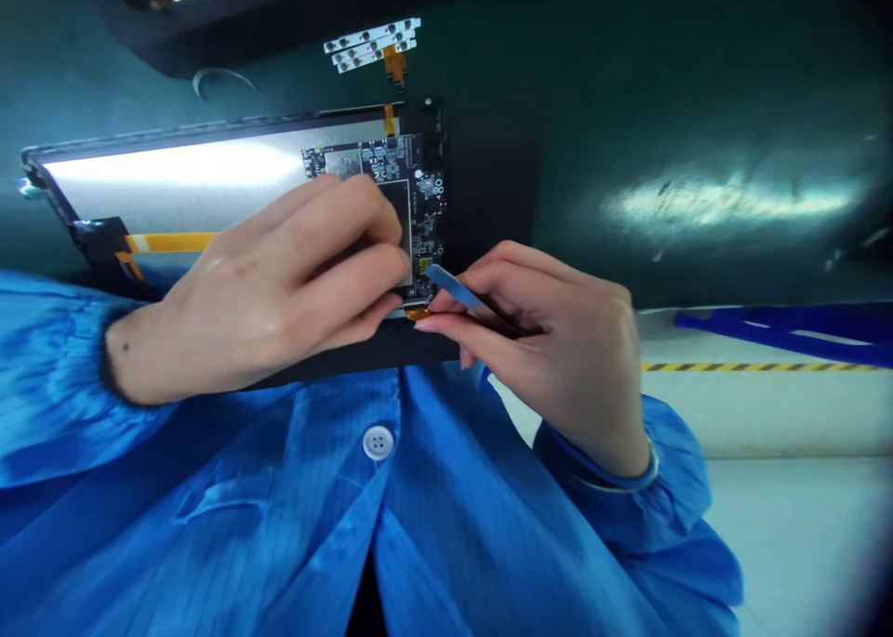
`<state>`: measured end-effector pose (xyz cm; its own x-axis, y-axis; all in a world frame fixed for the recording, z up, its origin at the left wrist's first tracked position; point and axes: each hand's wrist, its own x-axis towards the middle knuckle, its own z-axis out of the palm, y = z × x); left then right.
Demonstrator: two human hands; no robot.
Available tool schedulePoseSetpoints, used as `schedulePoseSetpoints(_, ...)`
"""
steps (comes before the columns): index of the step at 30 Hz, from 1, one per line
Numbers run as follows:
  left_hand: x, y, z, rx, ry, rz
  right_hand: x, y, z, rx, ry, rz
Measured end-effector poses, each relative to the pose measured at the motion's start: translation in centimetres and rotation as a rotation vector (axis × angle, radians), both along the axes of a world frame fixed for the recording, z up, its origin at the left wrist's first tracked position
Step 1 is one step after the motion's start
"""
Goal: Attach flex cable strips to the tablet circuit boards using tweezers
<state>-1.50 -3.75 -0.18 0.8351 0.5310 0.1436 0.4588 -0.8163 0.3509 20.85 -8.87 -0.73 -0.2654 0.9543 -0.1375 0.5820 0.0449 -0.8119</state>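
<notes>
A shiny blue button-front smock (pixel 209 497) fills the foreground. The right hand (pixel 558 349) is closed on a slim blue plastic pry tool (pixel 453 286), its tip at the lower corner of a dark printed circuit board (pixel 369 163). The left hand (pixel 279 279) curls over the board, hiding its centre; whether it grips cannot be told. Beyond lies a silver-backed rectangular display panel (pixel 174 179) on a dark green desk (pixel 628 88).

Electronics assembly workshop, factory-style: blue striped anti-static smock (pixel 209 488), dark green anti-static bench mat (pixel 698 88), bare circuit board (pixel 369 163) on a display panel (pixel 174 191), yellow-and-black hazard tape (pixel 760 366) along a pale floor (pixel 802 525). ESD-controlled production setting, by the look.
</notes>
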Motion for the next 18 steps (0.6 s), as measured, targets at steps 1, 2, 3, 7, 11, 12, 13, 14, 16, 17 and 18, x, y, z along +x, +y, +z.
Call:
schedulePoseSetpoints(1, -0.1, -0.1, -0.2, -0.013, -0.017, -0.027, 0.0, 0.0, 0.0, -0.005, 0.005, -0.007)
schedulePoseSetpoints(2, -0.1, -0.2, -0.5, -0.019, -0.032, -0.04, 0.0, 0.0, 0.0, -0.008, 0.008, -0.01)
schedulePoseSetpoints(3, -0.1, -0.3, -0.7, -0.019, -0.04, -0.043, 0.0, 0.0, 0.0, -0.006, 0.009, -0.011)
schedulePoseSetpoints(7, 0.4, -0.4, -1.1, -0.067, -0.052, 0.012, -0.1, 0.0, 0.1, 0.0, -0.001, -0.004)
schedulePoseSetpoints(11, 0.8, -0.6, -1.0, -0.122, -0.05, 0.053, -0.2, 0.0, 0.2, -0.019, 0.001, -0.015)
schedulePoseSetpoints(12, 0.8, -0.6, -1.0, -0.126, -0.049, 0.057, -0.2, 0.0, 0.2, -0.018, 0.002, -0.018)
schedulePoseSetpoints(13, 0.8, -0.6, -1.1, -0.13, -0.053, 0.056, -0.2, 0.0, 0.2, -0.019, 0.001, -0.019)
schedulePoseSetpoints(14, 0.8, -0.6, -1.2, -0.138, -0.054, 0.058, -0.2, 0.0, 0.2, -0.019, 0.0, -0.02)
schedulePoseSetpoints(16, 0.8, -0.6, -1.3, -0.171, -0.063, 0.068, -0.2, -0.1, 0.2, -0.029, -0.002, -0.022)
schedulePoseSetpoints(17, 0.8, -0.6, -1.3, -0.197, -0.066, 0.072, -0.2, -0.1, 0.2, -0.033, -0.004, -0.024)
schedulePoseSetpoints(18, 0.8, -0.5, -1.3, -0.223, -0.069, 0.076, -0.2, -0.1, 0.2, -0.035, -0.004, -0.026)
